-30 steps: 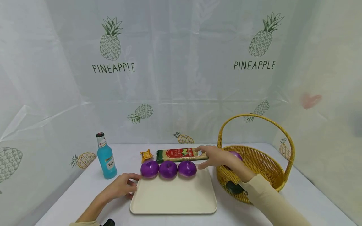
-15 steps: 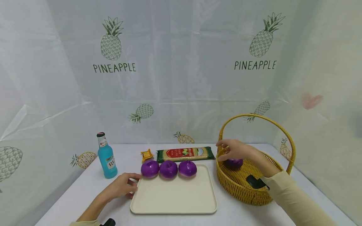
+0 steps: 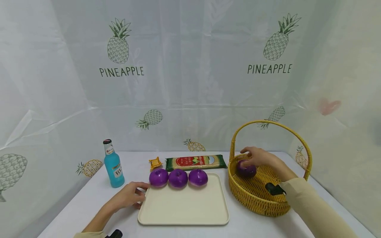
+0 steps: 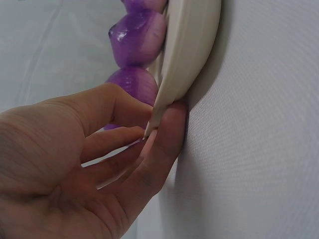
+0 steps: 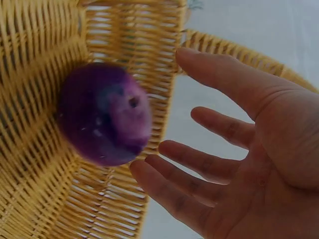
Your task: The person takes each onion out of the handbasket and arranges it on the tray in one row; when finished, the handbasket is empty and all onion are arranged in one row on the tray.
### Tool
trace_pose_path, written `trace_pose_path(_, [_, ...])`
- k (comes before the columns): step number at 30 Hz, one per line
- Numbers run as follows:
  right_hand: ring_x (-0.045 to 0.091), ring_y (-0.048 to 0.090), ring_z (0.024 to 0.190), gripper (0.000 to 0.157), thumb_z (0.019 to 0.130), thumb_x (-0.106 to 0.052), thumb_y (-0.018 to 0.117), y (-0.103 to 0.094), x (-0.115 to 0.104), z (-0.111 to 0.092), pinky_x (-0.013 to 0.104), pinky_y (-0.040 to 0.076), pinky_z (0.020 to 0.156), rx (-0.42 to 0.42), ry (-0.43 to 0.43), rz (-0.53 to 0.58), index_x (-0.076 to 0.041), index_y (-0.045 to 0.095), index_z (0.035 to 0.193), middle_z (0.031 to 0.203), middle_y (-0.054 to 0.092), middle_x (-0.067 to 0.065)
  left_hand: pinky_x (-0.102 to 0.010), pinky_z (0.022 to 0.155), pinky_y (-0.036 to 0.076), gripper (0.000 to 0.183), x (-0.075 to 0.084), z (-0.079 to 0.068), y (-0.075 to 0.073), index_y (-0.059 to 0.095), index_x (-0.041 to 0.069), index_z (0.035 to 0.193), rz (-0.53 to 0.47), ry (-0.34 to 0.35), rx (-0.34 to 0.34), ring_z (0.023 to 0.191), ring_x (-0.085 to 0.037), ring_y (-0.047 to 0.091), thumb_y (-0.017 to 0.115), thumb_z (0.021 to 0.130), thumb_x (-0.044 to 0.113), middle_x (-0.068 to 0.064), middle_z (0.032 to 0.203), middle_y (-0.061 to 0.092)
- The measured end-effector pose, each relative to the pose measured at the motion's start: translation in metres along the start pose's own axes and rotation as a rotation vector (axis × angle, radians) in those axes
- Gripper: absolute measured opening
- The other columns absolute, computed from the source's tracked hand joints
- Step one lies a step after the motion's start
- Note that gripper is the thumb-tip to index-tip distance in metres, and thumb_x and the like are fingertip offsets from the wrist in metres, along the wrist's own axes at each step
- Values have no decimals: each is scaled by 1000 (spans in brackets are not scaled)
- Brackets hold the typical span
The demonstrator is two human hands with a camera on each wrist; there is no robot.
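Three purple onions (image 3: 178, 178) sit in a row along the far edge of a cream tray (image 3: 183, 206). My left hand (image 3: 131, 195) grips the tray's left rim, its thumb above and fingers beneath, as the left wrist view shows. At the right, a further purple onion (image 5: 104, 114) lies inside a yellow wicker basket (image 3: 253, 200). Over that onion hovers my right hand (image 3: 257, 157), fingers spread and loosely bent. In the right wrist view its fingertips (image 5: 142, 169) come close to the onion, with nothing held in the palm.
A blue bottle (image 3: 114, 168) stands left of the tray. Behind the onions lie a small orange packet (image 3: 155, 163) and a long green-ended noodle packet (image 3: 194, 162). The basket's tall handle (image 3: 305, 148) arches over its opening. A pineapple-print sheet (image 3: 190, 82) hangs behind the table.
My right hand has moved right, from beside the rightmost onion on the tray to over the onion in the basket. The left hand stays on the tray's rim.
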State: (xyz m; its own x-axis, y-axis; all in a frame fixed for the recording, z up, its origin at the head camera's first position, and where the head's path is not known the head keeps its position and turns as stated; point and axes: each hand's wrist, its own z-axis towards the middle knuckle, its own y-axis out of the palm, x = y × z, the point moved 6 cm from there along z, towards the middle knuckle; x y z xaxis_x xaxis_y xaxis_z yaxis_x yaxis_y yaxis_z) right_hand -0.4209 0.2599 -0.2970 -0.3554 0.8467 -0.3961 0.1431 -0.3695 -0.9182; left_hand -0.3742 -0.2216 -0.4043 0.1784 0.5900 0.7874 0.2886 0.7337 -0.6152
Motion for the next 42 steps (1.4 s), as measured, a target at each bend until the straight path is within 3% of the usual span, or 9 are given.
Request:
trace_pose_path(8, [36, 62, 101, 55, 86, -26, 73, 7, 14, 12, 45, 57, 79, -4, 39, -59, 4, 55, 128, 118, 61, 29, -35, 61, 63, 50, 0, 0, 0, 59, -4, 129, 0, 3, -2, 83, -18, 60, 67, 79, -2, -16, 116, 64])
trace_pose_path(14, [26, 62, 87, 47, 86, -14, 71, 12, 22, 14, 41, 59, 70, -33, 89, -2, 6, 57, 126, 109, 63, 26, -35, 61, 63, 51, 0, 0, 0, 59, -4, 129, -4, 11, -9, 83, -19, 60, 67, 79, -2, -17, 116, 64])
trace_pose_path(30, [24, 65, 80, 53, 83, -3, 72, 16, 23, 7, 39, 62, 67, -110, 152, 82, -1, 55, 133, 97, 60, 17, -35, 62, 63, 50, 2, -1, 0, 59, -3, 129, 1, -25, 5, 83, -18, 59, 67, 80, -1, -15, 115, 64])
trace_pose_path(37, [27, 65, 85, 49, 84, -14, 75, 18, 25, 6, 44, 63, 67, -119, 195, 123, -1, 50, 125, 111, 57, 21, -35, 62, 63, 50, 2, -1, 0, 59, -3, 129, -3, -24, 3, 83, -18, 59, 67, 80, -1, -15, 116, 64])
trace_pose_path(42, [27, 64, 83, 53, 82, -25, 78, 19, 24, 3, 47, 63, 68, -113, 248, 128, 1, 45, 115, 103, 56, 18, -35, 61, 63, 50, 2, -1, 0, 59, -4, 129, -3, -16, 3, 82, -18, 59, 67, 80, -2, -15, 116, 64])
